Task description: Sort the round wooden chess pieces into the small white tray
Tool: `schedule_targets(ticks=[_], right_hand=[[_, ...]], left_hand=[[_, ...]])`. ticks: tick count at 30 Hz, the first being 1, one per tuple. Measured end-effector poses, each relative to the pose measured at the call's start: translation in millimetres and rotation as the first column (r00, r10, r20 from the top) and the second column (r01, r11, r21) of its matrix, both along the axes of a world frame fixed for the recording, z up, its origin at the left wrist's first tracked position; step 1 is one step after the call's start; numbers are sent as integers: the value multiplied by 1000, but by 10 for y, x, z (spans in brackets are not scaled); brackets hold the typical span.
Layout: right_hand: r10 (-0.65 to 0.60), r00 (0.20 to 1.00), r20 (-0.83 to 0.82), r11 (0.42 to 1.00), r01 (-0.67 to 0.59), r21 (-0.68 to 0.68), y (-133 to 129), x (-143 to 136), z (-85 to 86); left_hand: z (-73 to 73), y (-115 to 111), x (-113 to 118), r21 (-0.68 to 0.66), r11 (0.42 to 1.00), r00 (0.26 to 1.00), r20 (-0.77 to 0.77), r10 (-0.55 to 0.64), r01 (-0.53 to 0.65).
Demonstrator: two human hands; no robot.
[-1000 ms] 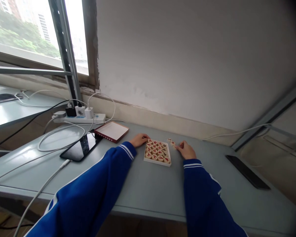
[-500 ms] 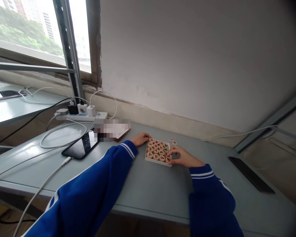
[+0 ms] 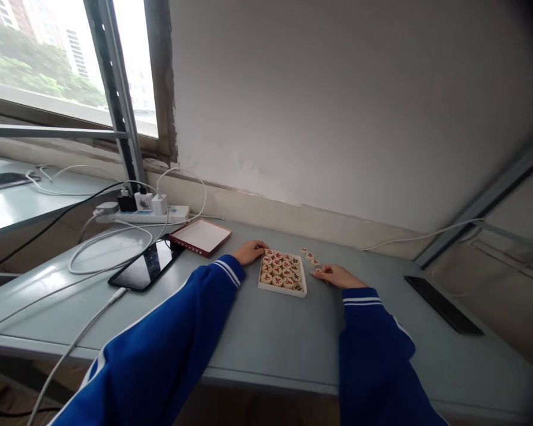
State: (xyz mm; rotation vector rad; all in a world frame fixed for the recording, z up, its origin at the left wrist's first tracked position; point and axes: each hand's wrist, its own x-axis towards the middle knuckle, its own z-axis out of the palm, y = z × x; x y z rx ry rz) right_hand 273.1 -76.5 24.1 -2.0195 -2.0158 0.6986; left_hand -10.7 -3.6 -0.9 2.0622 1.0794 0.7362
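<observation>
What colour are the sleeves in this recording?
Blue, with white stripes near the cuffs; the head view shows both sleeves clearly.

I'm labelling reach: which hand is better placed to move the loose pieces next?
Probably the right hand: its fingers are at the loose pieces; the left hand is across the white box.

Chinese-type characters on round pieces (image 3: 278,270) in white box (image 3: 282,290): mostly red, right column dark. Red ones on loose pieces (image 3: 310,256). Pale marks, lid (image 3: 187,245) side. All too small to read surely.
</observation>
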Motion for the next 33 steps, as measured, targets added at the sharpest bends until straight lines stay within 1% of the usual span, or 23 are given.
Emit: schedule_targets(ticks=[3,8,10,12,14,16,18,19,20,21,22,24,25,27,28,30,31,33], right_hand=[[-59,994,88,998,59,-4,59,1,-23],[-30,996,82,998,35,-61,112,59,-19],[-52,987,151,996,63,-67,119,108,-28],[-119,959,256,991,131,-29,107,149,-36],[-209,921,328,978,205,47,80,153,-40],[-314,884,347,946,260,194,60,87,-49],[-414,849,329,870,261,419,71,-57,-75],[-428,847,316,825,223,519,95,-148,-98],[-407,859,312,792,161,590,132,-244,-128],[-347,880,324,782,81,618,182,-335,-163],[-259,902,345,794,-4,608,242,-415,-200],[-56,925,375,849,-153,505,384,-517,-275],[23,928,373,874,-199,443,457,-534,-309],[113,931,348,904,-241,353,587,-492,-365],[127,934,335,909,-245,337,635,-432,-390],[105,940,325,912,-222,346,685,-234,-437],[71,942,328,916,-192,353,682,-97,-462],[-50,938,343,928,-83,363,619,242,-518]], left_hand=[[-9,11,8,0,1000,1000,-2,17,-17],[-9,14,9,-14,1000,1000,11,25,-25],[-9,14,7,-18,1000,1000,13,15,-15],[-10,14,8,-13,1000,1000,20,5,-4],[-12,14,12,-15,1000,1000,26,13,-13],[-13,14,16,-24,999,999,27,28,-28],[-13,15,18,-27,999,999,30,26,-25],[-14,15,18,-25,999,999,33,22,-21],[-15,16,18,-24,1000,999,34,19,-18],[-16,17,18,-23,1000,999,36,19,-18],[-19,20,18,-24,999,999,37,22,-22],[-30,30,19,-33,999,999,43,33,-31],[-37,38,18,-37,999,998,45,36,-34],[-55,59,14,-29,999,998,43,38,-36],[-64,69,12,-22,999,999,37,36,-35],[-79,86,7,-6,1000,999,25,28,-28],[-84,91,6,-3,1000,999,23,23,-23],[-86,90,5,-1,1000,1000,22,20,-20]])
